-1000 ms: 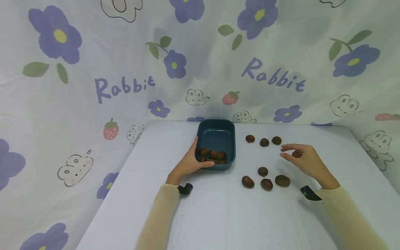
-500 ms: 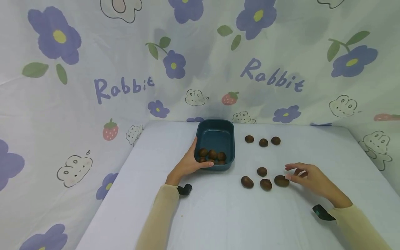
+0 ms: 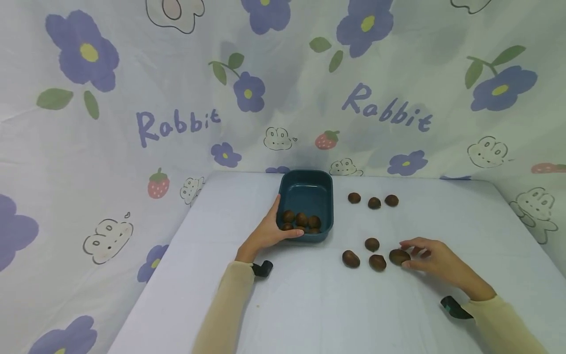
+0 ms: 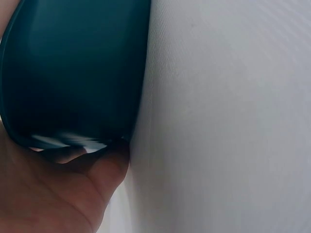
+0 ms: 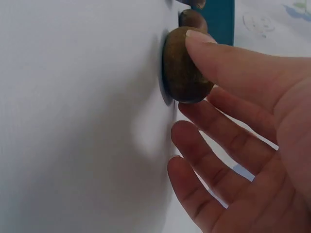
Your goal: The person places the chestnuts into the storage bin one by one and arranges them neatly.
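Note:
A dark teal rectangular dish (image 3: pixel 306 192) stands on the white table, with several brown chestnuts (image 3: pixel 301 219) gathered at its near end. My left hand (image 3: pixel 267 231) holds this dish by its near left corner, thumb lying along the near rim and fingers along the left side. In the left wrist view the dish's wall (image 4: pixel 82 73) fills the upper left. On the right, my right hand (image 3: pixel 435 260) has thumb and forefinger around a large chestnut (image 3: pixel 399 256) on the table. The right wrist view shows the thumb (image 5: pixel 218 58) against that chestnut (image 5: pixel 187 68), other fingers loosely bent below.
Left of the large chestnut lie three more chestnuts, including one (image 3: pixel 351 259) nearest the dish. Three others, among them a middle one (image 3: pixel 374 203), lie farther back. A patterned curtain (image 3: pixel 283 88) rises behind the table.
My right hand has come down toward me from near the back chestnuts, then moved left onto the large chestnut. The left hand and dish have stayed put.

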The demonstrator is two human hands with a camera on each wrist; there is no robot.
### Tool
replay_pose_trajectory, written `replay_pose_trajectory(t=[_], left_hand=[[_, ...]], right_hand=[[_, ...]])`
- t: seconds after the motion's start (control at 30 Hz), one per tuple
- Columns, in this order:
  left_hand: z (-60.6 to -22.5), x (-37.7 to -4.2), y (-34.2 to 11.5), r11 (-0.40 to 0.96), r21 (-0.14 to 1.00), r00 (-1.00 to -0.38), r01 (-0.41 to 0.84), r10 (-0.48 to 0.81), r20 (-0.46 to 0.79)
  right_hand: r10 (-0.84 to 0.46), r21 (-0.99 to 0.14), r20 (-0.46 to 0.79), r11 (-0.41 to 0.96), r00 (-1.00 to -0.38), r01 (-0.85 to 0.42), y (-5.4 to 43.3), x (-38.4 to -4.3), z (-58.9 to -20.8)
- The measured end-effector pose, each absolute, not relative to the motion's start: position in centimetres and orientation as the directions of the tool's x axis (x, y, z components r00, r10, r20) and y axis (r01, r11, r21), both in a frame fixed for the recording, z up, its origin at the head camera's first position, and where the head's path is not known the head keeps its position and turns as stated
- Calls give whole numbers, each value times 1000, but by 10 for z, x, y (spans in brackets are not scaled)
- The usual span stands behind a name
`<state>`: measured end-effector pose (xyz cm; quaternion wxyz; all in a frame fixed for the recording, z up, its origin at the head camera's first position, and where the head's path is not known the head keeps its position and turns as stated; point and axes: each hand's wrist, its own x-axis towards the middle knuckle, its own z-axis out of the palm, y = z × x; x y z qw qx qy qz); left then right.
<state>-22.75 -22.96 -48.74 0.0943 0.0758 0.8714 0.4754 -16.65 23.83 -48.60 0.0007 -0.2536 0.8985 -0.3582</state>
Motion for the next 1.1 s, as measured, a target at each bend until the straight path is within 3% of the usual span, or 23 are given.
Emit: replay_pose_trajectory(t=[0.6,1.1], left_hand=[[-486,-228,-230,537,842,-970,48,225,-88],[-487,-228,-230,546,836,-970,50,227,-90]], right_hand=[[-434,-599,177,665,-883,-447,234,-169,-485],[-232,-683,174,672,-957,-287,224,-181,-459]])
